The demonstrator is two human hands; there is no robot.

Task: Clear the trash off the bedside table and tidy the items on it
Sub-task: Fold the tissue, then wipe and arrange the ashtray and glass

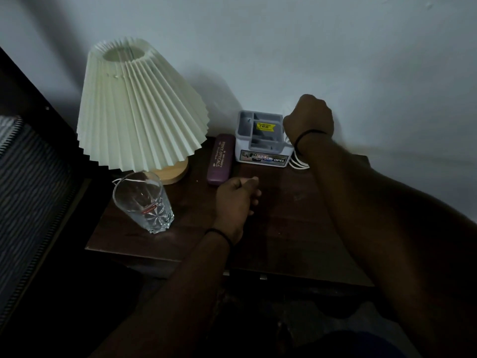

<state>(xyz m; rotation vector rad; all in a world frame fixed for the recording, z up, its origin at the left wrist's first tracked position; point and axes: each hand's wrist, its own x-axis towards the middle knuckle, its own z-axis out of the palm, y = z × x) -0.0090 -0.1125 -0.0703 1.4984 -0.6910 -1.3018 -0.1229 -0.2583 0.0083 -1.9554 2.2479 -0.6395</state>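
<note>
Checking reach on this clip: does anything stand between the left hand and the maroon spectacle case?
Nothing visible does. The left hand hovers just right of the near end of the spectacle case, with only bare bedside table between them. The glass and lamp stand farther left.

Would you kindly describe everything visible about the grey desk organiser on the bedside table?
The grey desk organiser looks like plastic: a boxy tray split into several open compartments that appear empty. A yellow price sticker sits inside, and a printed label reading OPEL runs along its front. It stands upright at the table's back, right of the maroon spectacle case. The right hand is closed beside it.
</note>
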